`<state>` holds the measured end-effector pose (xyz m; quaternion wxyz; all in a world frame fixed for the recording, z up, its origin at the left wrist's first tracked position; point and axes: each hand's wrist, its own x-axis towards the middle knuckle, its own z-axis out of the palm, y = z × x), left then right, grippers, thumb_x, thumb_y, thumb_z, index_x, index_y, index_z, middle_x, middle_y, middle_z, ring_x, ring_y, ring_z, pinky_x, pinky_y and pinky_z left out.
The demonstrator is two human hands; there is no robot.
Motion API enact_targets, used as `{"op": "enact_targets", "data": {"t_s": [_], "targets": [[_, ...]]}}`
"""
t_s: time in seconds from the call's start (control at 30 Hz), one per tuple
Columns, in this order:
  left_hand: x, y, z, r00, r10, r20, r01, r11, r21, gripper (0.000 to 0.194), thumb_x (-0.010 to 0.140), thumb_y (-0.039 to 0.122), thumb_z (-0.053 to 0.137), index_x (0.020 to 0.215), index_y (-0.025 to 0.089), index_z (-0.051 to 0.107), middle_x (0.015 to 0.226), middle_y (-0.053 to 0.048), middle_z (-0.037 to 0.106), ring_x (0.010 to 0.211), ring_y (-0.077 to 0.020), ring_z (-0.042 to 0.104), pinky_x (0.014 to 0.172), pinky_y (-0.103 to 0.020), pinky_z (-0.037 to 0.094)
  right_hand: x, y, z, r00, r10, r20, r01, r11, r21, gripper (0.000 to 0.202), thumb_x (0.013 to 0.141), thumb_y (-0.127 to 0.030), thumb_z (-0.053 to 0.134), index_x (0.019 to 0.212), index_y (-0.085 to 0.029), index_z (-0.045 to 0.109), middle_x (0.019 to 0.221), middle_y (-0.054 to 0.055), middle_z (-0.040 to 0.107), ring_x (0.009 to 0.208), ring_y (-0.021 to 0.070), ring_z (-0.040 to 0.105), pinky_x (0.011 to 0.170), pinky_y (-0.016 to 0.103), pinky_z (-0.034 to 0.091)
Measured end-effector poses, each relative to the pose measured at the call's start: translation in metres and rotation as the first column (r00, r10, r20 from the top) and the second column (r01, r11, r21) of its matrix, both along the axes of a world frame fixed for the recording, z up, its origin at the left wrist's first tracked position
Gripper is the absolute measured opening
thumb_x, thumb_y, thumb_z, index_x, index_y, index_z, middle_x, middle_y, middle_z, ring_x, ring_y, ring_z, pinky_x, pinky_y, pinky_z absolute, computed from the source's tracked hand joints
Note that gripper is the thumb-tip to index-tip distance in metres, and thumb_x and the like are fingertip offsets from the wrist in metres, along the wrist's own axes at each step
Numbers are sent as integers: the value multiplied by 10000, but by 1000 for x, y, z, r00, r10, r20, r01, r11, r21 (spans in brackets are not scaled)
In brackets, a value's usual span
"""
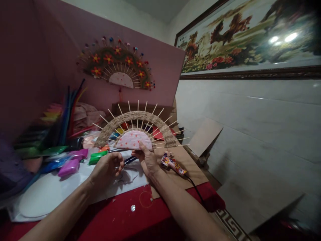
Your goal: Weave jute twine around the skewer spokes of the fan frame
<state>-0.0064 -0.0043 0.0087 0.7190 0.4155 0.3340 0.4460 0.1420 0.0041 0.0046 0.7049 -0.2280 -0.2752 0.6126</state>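
Note:
A half-round craft fan [138, 116] of thin wooden sticks, with a band of woven brown twine, stands upright above the table. Its lower middle is a half circle of white cloth [130, 140] with red dots. My right hand [147, 162] pinches the bottom edge of this cloth, thumb in front and fingers behind. To the left of it, just below the fan, my left hand [110, 165] is closed with curled fingers; whatever it may hold is hidden. A dark blue tool [130, 160], its kind unclear, shows between the hands.
A glue gun [173, 164] with colourful dots and a black cord lies on cardboard [190, 167] at the right. Bright clay packets [70, 167] and a white disc [41, 195] are at the left. A decorated fan [117, 65] hangs on the pink board behind.

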Motion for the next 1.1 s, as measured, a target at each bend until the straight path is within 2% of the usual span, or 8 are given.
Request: {"op": "enact_targets", "data": {"t_s": [0.23, 0.5, 0.6, 0.7, 0.87, 1.0, 1.1], "targets": [[4, 1, -4, 997, 0, -82, 6, 998, 64, 77, 739, 235, 511, 704, 167, 503, 509, 13, 509, 365, -89, 407, 319, -188, 323, -3, -2, -1, 1000, -6, 3, 6, 1000, -1, 283, 582, -274, 753, 776, -117, 620, 608, -12, 644, 470, 101, 584, 486, 220, 544], [4, 1, -3, 995, 35, -99, -33, 999, 17, 279, 735, 389, 560, 597, 165, 467, 422, 28, 457, 320, -78, 356, 306, -186, 283, -4, 1, -6, 999, -36, 23, 36, 999, -28, 293, 597, -296, 743, 795, -114, 625, 615, 1, 653, 495, 113, 598, 537, 244, 556], [5, 2, -4, 990, 111, -90, -104, 991, 81, 167, 654, 274, 646, 679, 150, 536, 480, 19, 523, 367, -72, 407, 342, -172, 302, -4, 1, -6, 998, -54, 36, 56, 998, -43, 302, 605, -311, 734, 808, -120, 618, 618, -2, 650, 500, 119, 601, 552, 259, 559], [3, 2, -4, 988, 146, -50, -140, 985, 102, 152, 579, 140, 649, 687, 159, 543, 529, 19, 558, 428, -74, 453, 385, -162, 324, -4, 0, -5, 997, -64, 43, 66, 997, -44, 334, 601, -313, 735, 846, -127, 604, 634, -7, 652, 508, 124, 607, 561, 270, 561], [-2, -2, -2, 994, 114, 6, -114, 990, 89, 68, 598, 137, 570, 623, 164, 513, 585, 2, 561, 480, -100, 477, 391, -188, 349, -4, 1, -7, 997, -61, 44, 63, 997, -40, 357, 603, -318, 731, 866, -121, 593, 631, 4, 656, 517, 132, 616, 556, 267, 562], [-5, -5, 2, 1000, 3, 21, -4, 999, 45, 30, 643, 188, 546, 638, 172, 521, 543, -4, 532, 440, -110, 443, 382, -214, 352, -4, 0, -6, 996, -71, 56, 73, 997, -40, 354, 603, -313, 732, 871, -124, 597, 642, 4, 660, 517, 135, 619, 568, 279, 564], [-4, -7, 4, 999, -44, 11, 44, 998, 47, 85, 679, 242, 534, 637, 168, 531, 525, -15, 529, 435, -120, 444, 403, -239, 376, -5, -2, -6, 994, -74, 78, 77, 996, -37, 338, 609, -332, 730, 844, -122, 609, 632, 8, 659, 526, 142, 623, 583, 289, 564]]}}
